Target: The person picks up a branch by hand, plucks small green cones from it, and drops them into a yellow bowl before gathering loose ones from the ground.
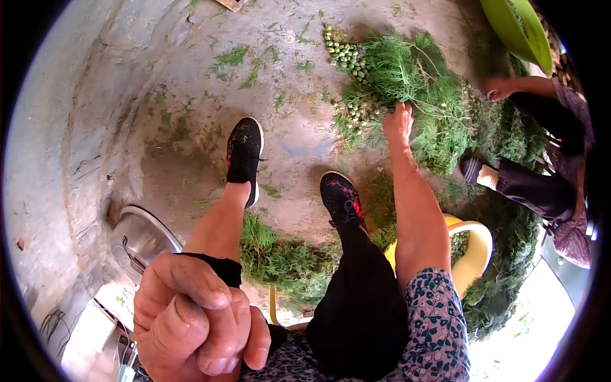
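My left hand [197, 318] is raised close to the camera, its fingers curled in and the thumb pressed against them. Whatever it may hold is hidden. My right hand [399, 124] reaches forward to the floor and is closed on the stem end of a leafy green conifer branch [398, 70]. Feathery sprays of the branch fan out beyond my knuckles. Around it lies a heap of similar cut greenery [445, 130]. Just left of the branch is a small pile of round green cones [349, 57].
Another person's hand [499, 88] is at the heap's right side, below a lime-green basin [522, 32]. A yellow container [477, 245] holding small green pieces stands beside my right leg. A metal bowl [143, 235] rests by the left wall. More greenery [286, 261] lies under me.
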A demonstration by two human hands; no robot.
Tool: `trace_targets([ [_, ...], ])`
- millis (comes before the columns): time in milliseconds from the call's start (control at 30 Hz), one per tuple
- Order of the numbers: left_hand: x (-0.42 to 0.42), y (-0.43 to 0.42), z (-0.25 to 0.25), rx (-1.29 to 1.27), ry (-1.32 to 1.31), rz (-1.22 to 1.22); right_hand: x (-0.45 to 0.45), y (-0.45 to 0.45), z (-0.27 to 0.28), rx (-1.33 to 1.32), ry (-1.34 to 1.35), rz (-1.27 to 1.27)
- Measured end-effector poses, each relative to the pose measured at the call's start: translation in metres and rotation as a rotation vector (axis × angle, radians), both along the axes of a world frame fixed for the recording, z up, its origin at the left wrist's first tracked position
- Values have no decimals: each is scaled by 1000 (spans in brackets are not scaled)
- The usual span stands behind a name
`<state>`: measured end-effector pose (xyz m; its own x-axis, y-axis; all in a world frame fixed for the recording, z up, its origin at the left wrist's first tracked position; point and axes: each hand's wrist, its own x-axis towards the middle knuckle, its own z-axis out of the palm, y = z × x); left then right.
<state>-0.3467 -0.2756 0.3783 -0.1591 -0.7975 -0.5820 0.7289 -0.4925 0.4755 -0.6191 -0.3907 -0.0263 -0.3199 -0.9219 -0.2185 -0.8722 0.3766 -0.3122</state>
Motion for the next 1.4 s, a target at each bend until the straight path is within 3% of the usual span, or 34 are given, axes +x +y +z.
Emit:
trace_targets([
  [67,-7,-3,0,-41,-102,11,15,-9,22,187,45,27],
  [133,-8,2,3,3,-154,60,22,-4,5,279,33,182],
  [167,-8,4,4,0,-153,61,37,8,12,112,2,173],
  [300,-8,5,5,78,-204,123,52,44,23,43,-154,270],
  [367,-10,0,9,112,-198,116,46,56,24,-216,-264,221],
  [400,-11,-2,10,128,-194,112,41,60,27,-221,-297,206],
  [500,-10,-5,9,123,-178,93,32,84,5,-232,-267,182],
  [633,-2,0,0,9,-181,48,43,85,-3,-199,-208,331],
  [733,3,-3,-3,13,-217,42,52,64,-12,-332,-141,393],
  [1000,1,-3,-2,96,-267,149,85,37,-29,-335,8,614],
  [1067,-1,-4,-3,100,-297,226,90,31,-28,-333,14,624],
  [1133,0,-13,-4,134,-258,64,92,23,-23,-302,44,613],
  [1400,-9,-18,-7,141,-224,52,92,17,-30,-273,48,556],
])
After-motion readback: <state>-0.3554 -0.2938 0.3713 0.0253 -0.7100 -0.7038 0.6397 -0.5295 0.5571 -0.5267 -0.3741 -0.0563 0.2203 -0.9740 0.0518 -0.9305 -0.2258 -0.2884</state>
